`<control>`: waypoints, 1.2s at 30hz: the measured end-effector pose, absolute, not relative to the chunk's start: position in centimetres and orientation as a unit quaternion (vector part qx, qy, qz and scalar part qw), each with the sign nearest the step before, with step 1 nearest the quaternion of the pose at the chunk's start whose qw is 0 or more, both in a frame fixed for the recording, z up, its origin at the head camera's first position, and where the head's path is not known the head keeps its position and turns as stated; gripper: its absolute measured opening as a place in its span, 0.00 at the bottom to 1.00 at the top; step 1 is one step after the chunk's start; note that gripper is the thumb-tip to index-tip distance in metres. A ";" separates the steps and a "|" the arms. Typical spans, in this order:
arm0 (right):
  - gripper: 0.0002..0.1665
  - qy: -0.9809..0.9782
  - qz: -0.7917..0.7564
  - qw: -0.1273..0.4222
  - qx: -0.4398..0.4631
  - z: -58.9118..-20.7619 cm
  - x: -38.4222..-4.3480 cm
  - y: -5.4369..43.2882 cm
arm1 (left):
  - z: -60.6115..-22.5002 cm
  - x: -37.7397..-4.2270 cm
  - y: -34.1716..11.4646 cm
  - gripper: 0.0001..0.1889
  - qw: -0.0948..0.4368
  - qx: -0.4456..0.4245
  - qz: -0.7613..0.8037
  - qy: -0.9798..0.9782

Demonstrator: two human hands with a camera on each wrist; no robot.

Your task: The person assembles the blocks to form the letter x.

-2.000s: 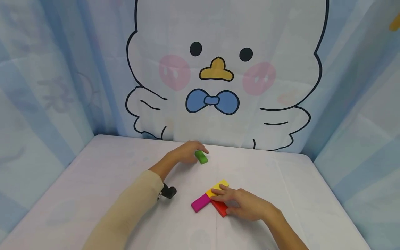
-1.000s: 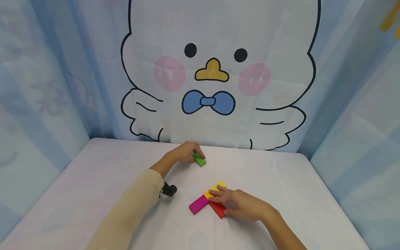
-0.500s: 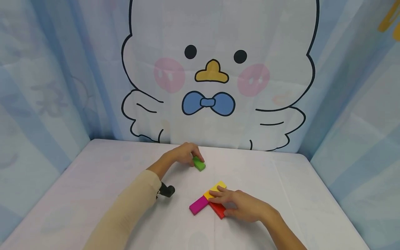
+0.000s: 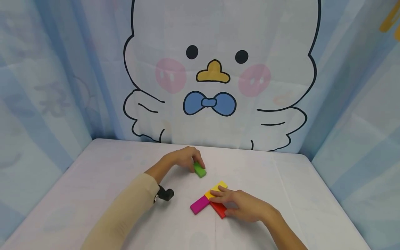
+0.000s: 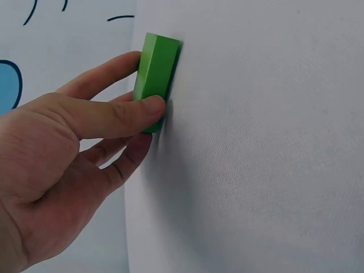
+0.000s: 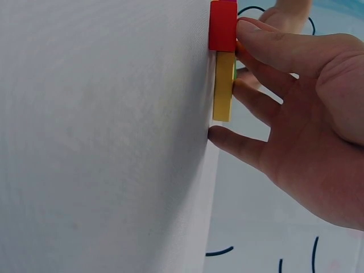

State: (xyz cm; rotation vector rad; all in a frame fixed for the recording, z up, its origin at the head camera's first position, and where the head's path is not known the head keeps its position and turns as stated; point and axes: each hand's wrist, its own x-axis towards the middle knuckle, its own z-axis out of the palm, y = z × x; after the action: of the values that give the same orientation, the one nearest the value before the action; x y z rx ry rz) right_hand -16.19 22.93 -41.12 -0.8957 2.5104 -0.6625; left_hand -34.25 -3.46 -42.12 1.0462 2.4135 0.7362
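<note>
My left hand (image 4: 187,157) pinches a small green block (image 4: 200,170) at the back middle of the table. In the left wrist view, the thumb lies across the near end of the green block (image 5: 158,65), low against the white surface. Nearer to me, a yellow block (image 4: 222,185), a magenta block (image 4: 199,205) and a red block (image 4: 218,209) lie together, their ends meeting. My right hand (image 4: 243,206) rests over them with fingers extended across the yellow block and the thumb at the red one. The right wrist view shows these fingers along the red block (image 6: 223,25) and yellow block (image 6: 223,88).
All the blocks lie on a white-covered table (image 4: 281,208). A curtain (image 4: 215,128) with a cartoon figure hangs along its back edge, and blue-white curtains close both sides. A black device (image 4: 165,193) is strapped at the left wrist.
The left fingers have closed on the green block, and both have come a little nearer to me and the other blocks. The right hand and the blocks under it have kept their place.
</note>
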 end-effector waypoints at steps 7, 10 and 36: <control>0.36 0.894 -0.241 0.199 -0.321 -41.2 -16.3 22.9 | -42.0 -33.5 -3.5 0.20 0.228 0.374 0.269 0.858; 0.35 0.895 -0.238 0.201 -0.318 -41.3 -16.3 22.9 | -42.2 -33.3 -3.6 0.20 0.234 0.371 0.272 0.857; 0.35 0.893 -0.245 0.198 -0.320 -41.4 -16.4 23.1 | -42.6 -30.7 -2.9 0.19 0.239 0.401 0.270 0.842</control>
State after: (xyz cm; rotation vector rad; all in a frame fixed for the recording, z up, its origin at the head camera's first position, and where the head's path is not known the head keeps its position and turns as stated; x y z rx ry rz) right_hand -16.36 23.07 -41.45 -0.8969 2.5004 -0.6852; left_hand -30.65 -2.92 -42.58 1.0989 2.3049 0.7378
